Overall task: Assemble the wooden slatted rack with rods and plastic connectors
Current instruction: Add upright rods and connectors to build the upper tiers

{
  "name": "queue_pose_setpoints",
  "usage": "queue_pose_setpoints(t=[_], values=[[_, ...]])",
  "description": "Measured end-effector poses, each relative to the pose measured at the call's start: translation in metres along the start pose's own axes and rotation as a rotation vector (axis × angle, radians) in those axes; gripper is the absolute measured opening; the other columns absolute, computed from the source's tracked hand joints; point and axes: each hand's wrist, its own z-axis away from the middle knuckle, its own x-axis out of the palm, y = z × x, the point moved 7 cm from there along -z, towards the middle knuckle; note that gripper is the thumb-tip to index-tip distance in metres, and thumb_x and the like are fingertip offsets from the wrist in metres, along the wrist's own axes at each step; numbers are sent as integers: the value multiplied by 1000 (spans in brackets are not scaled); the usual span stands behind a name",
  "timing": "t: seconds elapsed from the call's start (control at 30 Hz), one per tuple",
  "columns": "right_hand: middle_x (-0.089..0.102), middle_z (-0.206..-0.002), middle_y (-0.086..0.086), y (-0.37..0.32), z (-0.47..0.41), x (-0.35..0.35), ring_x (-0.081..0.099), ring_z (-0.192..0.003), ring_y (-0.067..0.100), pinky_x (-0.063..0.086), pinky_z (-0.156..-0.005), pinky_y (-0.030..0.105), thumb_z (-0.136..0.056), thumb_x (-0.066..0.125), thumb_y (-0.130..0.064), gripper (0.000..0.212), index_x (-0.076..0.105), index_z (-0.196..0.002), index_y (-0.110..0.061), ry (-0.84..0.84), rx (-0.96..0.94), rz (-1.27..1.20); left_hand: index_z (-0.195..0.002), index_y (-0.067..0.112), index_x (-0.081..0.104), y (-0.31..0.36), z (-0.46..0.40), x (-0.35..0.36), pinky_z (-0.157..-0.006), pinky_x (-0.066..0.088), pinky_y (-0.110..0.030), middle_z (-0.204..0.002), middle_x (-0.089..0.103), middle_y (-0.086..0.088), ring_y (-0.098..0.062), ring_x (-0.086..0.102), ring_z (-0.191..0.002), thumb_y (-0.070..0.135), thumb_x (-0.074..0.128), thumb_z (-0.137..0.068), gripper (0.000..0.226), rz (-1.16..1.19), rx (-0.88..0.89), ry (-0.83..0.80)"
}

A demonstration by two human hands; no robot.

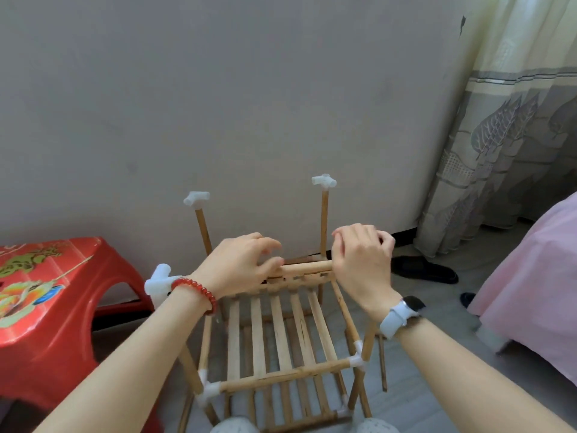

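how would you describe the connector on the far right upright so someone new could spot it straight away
Start at the grey wall behind the wooden rack. Two bare rods rise at the rack's far side; the connector caps the right one, nearest the curtain. It is white plastic and sits highest of all.
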Motion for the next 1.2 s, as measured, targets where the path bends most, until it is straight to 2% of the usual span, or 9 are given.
queue_pose_setpoints(t=[0.17, 0.33, 0.47, 0.57, 0.7, 0.83, 1.03, 1.13, 1.2], values=[[60, -72, -7, -84, 34, 27, 53, -66, 14, 38, -69, 34, -93, 34, -37, 35, 65, -86, -24, -175, -333, -69, -104, 33, 66, -80, 51, -14, -78, 50, -29, -94, 63, 12, -7, 58, -88, 60, 36, -89, 44, -50, -254, -54], [58, -78, -12, -61, 22, 33, 50, -73, 11, 21, -72, 30, -94, 31, -37, 35, 64, -90, -26, -201, -375, -159, -79, 15, 70, -81, 68, -15, -61, 44, -23, -79, 65, -13, -23, 60, -75, 45, 41, -95, 45, 107, -325, 80], [60, -78, -13, -11, -3, 31, 49, -81, 11, 18, -78, 28, -87, 24, -42, 40, 60, -78, -27, -308, -291, -265, -111, 20, 67, -25, 59, -4, -85, 47, -30, -99, 68, -4, -17, 59, -94, 28, 45, -98, 27, 233, -169, 54], [53, -79, -10, 41, -23, 33, 48, -92, 18, 18, -87, 30, -79, 17, -45, 39, 51, -72, -26, -372, -211, -175, -134, 23, 51, 24, 51, 11, -106, 30, -19, -132, 53, 7, -5, 42, -126, 26, 43, -99, 36, 340, 21, -22], [50, -98, -4, 102, -45, 27, 40, -111, 18, 15, -100, 36, -76, 14, -43, 43, 52, -78, -23, -493, -12, 26, -139, 23, 44, 70, 30, 28, -106, 25, -14, -144, 38, 12, 1, 28, -134, 33, 43, -98, 42, 423, 190, -68], [53, -119, 2, 99, -48, 13, 36, -126, 26, 22, -108, 50, -90, 38, -21, 22, 60, -95, -25, -557, 86, 186, -130, 23, 54, 44, 7, 38, -98, 42, -22, -133, 45, 11, 1, 45, -115, 35, 44, -97, 36, 394, 96, 62], [63, -108, -2, 2, 2, 28, 53, -109, 22, 16, -107, 59, -97, 33, -47, 40, 57, -119, -24, -1093, -81, 148, -91, 12, 70, -22, 2, 8, -78, 42, -43, -100, 64, -7, -31, 57, -100, 13, 53, -80, 20, -118, 16, 548], [64, -111, -1, -15, 10, 25, 60, -98, 18, 47, -91, 38, -91, 35, -63, 58, 55, -125, -20, -1316, -11, 70, -112, 13, 64, -61, -10, -7, -96, 31, -51, -127, 54, -13, -33, 39, -126, 16, 57, -83, 31, -223, -189, 547], [62, -104, -3, -22, 13, 22, 60, -90, 15, 50, -81, 31, -84, 35, -73, 69, 55, -124, -20, -1420, -2, 99, -135, 17, 47, -91, -23, -2, -107, 22, -52, -146, 36, -11, -31, 21, -139, 26, 54, -90, 46, -170, -312, 383]])
